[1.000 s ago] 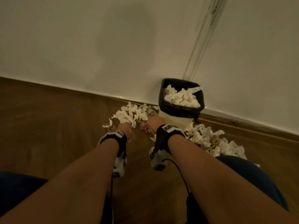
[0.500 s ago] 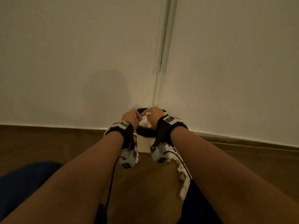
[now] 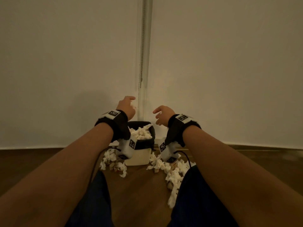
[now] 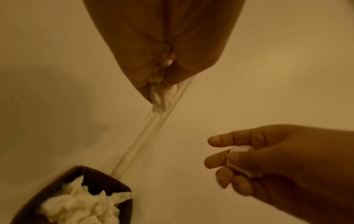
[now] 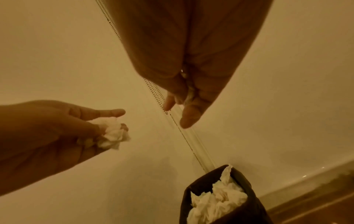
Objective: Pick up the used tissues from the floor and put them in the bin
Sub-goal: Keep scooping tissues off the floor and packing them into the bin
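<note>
Pale, smooth wall (image 3: 65,63) filled the background, with a thin vertical strip (image 3: 145,46) running down it to the dark wooden floor (image 3: 139,194). At the foot of that strip sat the bin (image 3: 139,158), a cream boxy body lined with a black bag (image 3: 151,133), and it was heaped to the rim with crumpled white tissues (image 3: 141,134), soft and ragged in shape.

Both arms were raised above the bin. The left hand (image 3: 125,106) was up by the strip, its fingers (image 5: 91,128) curled round a scrunched wad of tissue (image 5: 113,136), forefinger sticking out straight. The right hand (image 3: 163,114) hovered apart from it, and its fingers (image 4: 229,141), loosely bent and slightly spread, pinched a small scrap of tissue (image 4: 240,149) against the thumb.

Down on the floor, more tissues lay in two loose drifts: one pile (image 3: 113,163) just left of the bin, another trail (image 3: 172,172) to its right, running back toward the person's dark blue trousers (image 3: 196,202). Black wrist straps (image 3: 118,126) with white camera units showed on both forearms.
</note>
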Demonstrator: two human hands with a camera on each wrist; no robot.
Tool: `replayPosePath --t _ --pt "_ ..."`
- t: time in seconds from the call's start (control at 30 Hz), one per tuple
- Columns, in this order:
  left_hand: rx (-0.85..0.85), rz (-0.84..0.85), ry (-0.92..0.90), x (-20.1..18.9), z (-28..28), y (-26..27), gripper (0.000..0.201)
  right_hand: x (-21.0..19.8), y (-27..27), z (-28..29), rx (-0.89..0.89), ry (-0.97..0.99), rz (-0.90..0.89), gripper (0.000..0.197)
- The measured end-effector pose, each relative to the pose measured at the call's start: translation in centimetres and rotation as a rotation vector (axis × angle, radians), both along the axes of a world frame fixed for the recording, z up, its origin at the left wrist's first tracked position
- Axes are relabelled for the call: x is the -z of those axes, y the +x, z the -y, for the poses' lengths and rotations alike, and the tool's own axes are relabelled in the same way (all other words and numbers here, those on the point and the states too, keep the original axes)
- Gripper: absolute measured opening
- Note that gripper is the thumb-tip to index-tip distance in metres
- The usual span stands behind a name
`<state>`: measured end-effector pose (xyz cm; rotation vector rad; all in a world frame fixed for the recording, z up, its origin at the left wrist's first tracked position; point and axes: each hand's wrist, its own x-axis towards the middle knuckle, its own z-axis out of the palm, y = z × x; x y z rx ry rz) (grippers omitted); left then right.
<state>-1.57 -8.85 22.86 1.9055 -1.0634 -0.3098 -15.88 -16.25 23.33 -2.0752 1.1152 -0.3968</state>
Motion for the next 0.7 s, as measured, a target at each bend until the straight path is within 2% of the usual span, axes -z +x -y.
replayPosePath --t 0.1,0.2,0.37,0.5,0.7 --pt "0.041 -0.201 -0.136 -0.2 0.4 -0.9 0.045 -0.2 -0.5 0.0 0.033 0.066 0.115 0.034" --pt "0.094 -0.367 -0.253 -0.7 0.9 -2.0 0.042 -0.7 -0.7 -0.1 0.028 0.052 0.122 0.032" --pt "-0.02 -0.171 -0.18 -0.1 1.0 -1.7 0.034 -0.4 -0.9 0.1 0.089 -0.147 0.016 0.033" --pt "-0.023 -0.171 -0.08 0.4 1.2 -1.4 0.034 0.2 -0.3 0.2 0.131 -0.121 0.014 0.038" --pt "0.009 -0.031 0.06 1.5 1.2 -0.1 0.042 1.8 0.1 1.5 0.164 -0.123 -0.118 0.043"
